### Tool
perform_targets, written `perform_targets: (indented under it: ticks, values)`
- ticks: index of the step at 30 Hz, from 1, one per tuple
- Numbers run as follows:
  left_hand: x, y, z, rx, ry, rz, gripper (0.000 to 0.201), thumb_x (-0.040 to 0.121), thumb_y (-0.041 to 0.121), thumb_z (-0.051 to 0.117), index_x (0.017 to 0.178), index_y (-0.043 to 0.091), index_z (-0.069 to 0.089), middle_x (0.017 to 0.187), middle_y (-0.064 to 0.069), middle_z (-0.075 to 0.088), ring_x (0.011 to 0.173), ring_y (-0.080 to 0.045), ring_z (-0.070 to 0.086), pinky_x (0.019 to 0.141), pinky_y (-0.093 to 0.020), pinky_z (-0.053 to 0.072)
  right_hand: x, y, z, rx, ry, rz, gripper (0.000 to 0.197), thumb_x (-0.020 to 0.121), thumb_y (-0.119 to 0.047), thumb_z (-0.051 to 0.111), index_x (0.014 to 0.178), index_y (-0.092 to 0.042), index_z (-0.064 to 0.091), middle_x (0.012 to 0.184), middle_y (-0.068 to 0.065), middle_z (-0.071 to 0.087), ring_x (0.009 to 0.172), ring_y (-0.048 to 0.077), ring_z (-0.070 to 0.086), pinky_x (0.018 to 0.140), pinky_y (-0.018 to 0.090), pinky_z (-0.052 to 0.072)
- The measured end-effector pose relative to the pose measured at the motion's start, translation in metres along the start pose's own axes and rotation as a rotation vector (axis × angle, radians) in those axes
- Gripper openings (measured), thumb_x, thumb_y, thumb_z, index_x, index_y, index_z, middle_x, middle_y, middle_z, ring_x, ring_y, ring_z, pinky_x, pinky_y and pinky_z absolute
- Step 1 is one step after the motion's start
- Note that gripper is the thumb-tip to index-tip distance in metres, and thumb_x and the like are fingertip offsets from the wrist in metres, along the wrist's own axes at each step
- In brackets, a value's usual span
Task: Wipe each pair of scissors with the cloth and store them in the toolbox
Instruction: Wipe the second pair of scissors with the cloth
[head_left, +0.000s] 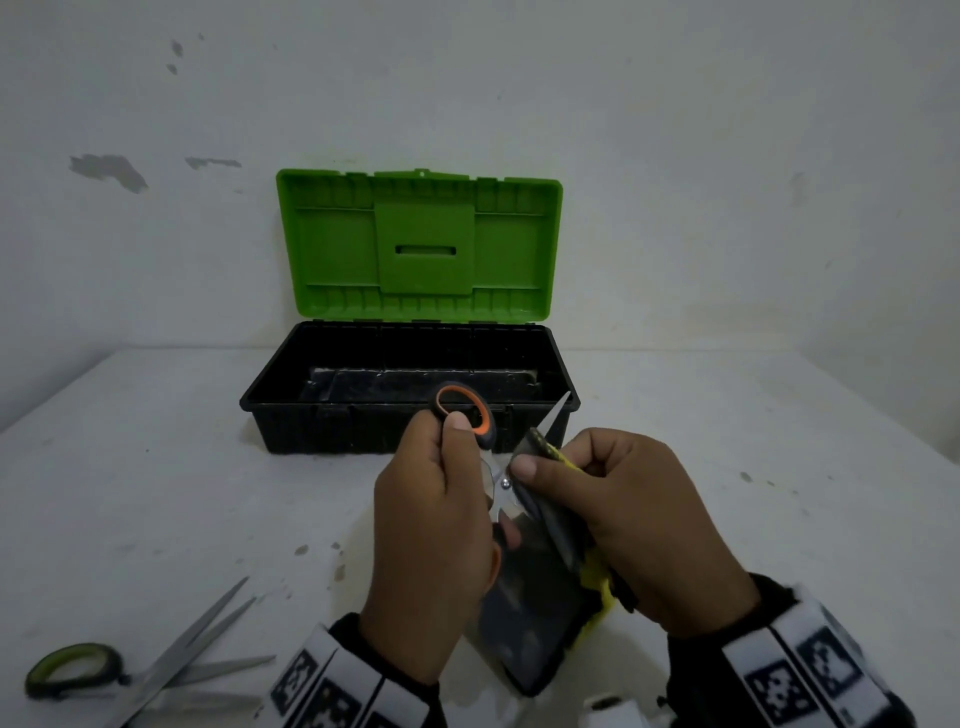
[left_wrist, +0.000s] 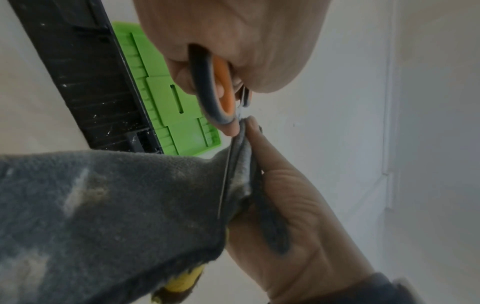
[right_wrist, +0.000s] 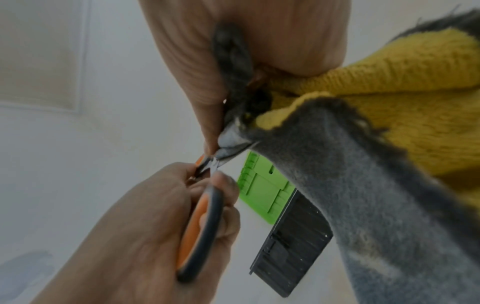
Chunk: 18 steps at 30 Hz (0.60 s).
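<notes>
My left hand (head_left: 441, 499) grips the black-and-orange handles of a pair of scissors (head_left: 464, 402), held above the table in front of the toolbox. My right hand (head_left: 613, 499) pinches a grey-and-yellow cloth (head_left: 540, 597) around one blade near the pivot; the blade tip (head_left: 557, 410) pokes out beyond the cloth. In the left wrist view the orange handle (left_wrist: 221, 86) sits in my fingers and the cloth (left_wrist: 116, 205) hangs below. In the right wrist view the cloth (right_wrist: 363, 185) wraps the blade. The toolbox (head_left: 322, 410) stands open, black base, green lid (head_left: 421, 244) up.
A second pair of scissors (head_left: 156, 670) with green-and-black handles lies open on the white table (head_left: 156, 467) at the front left. The toolbox stands against a white wall. A white object (head_left: 613, 712) shows at the bottom edge.
</notes>
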<state>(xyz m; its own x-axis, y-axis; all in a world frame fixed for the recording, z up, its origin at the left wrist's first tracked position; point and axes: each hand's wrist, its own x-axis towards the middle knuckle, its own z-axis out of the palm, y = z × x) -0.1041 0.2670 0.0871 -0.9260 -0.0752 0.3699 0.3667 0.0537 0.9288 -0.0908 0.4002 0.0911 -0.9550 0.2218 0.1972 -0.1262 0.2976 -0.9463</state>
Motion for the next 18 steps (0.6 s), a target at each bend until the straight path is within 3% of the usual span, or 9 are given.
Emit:
perform_targets:
  ticks: [2,7,10,13,14,16,18]
  values:
    - [0.000,0.002,0.000,-0.014,-0.006,-0.021,0.034,0.102,0.024,0.037,0.076,0.005,0.046,0.050,0.001,0.038,0.032,-0.006,0.042,0.035,-0.013,0.036,-0.001,-0.001,0.001,-0.008,-0.042,-0.002,0.028,0.071,-0.032,0.083,0.060,-0.014,0.066,0.059,0.009,0.068,0.053,0.019,0.061,0.053,0.026,0.051]
    - [0.000,0.000,-0.003,-0.092,-0.002,-0.095,0.036,0.103,0.025,0.037,0.069,0.014,0.041,0.046,0.006,0.033,0.032,-0.005,0.035,0.033,-0.012,0.032,0.006,0.003,-0.002,0.026,-0.031,0.023,0.031,0.073,-0.031,0.082,0.054,-0.017,0.062,0.050,-0.001,0.060,0.047,0.010,0.054,0.049,0.019,0.044]
    - [0.001,-0.001,-0.003,-0.089,-0.025,-0.092,0.036,0.103,0.025,0.037,0.069,0.013,0.040,0.044,0.006,0.034,0.030,-0.005,0.035,0.033,-0.012,0.033,0.002,0.003,0.002,0.032,-0.073,0.010,0.030,0.075,-0.027,0.082,0.055,-0.016,0.062,0.047,-0.005,0.059,0.044,0.005,0.053,0.047,0.014,0.043]
    - [0.001,-0.006,-0.004,-0.080,-0.042,-0.118,0.036,0.102,0.026,0.038,0.069,0.014,0.041,0.048,0.005,0.034,0.034,-0.006,0.039,0.034,-0.013,0.034,0.005,0.004,0.001,0.030,-0.050,0.020,0.029,0.074,-0.030,0.082,0.058,-0.012,0.064,0.050,0.000,0.063,0.046,0.008,0.057,0.048,0.017,0.046]
    - [0.002,-0.007,-0.006,-0.082,-0.041,-0.134,0.036,0.102,0.028,0.038,0.069,0.015,0.041,0.050,0.001,0.035,0.038,-0.013,0.046,0.033,-0.013,0.034,0.007,0.005,-0.002,0.031,-0.029,0.026,0.031,0.073,-0.032,0.082,0.060,-0.010,0.065,0.053,0.005,0.065,0.048,0.011,0.059,0.049,0.020,0.049]
    - [0.004,-0.009,-0.009,-0.070,-0.030,-0.146,0.038,0.102,0.032,0.037,0.068,0.016,0.042,0.052,-0.005,0.036,0.049,-0.039,0.055,0.033,-0.015,0.034,0.010,0.005,-0.009,0.062,-0.004,0.043,0.034,0.071,-0.036,0.080,0.066,-0.005,0.067,0.062,0.015,0.068,0.053,0.021,0.064,0.055,0.029,0.056]
    - [0.006,-0.008,-0.013,-0.065,-0.014,-0.146,0.039,0.102,0.033,0.038,0.067,0.015,0.041,0.053,-0.007,0.035,0.055,-0.050,0.055,0.033,-0.016,0.033,0.010,0.005,-0.017,0.148,0.004,0.066,0.034,0.069,-0.038,0.077,0.066,-0.006,0.067,0.063,0.018,0.067,0.055,0.027,0.063,0.056,0.036,0.057]
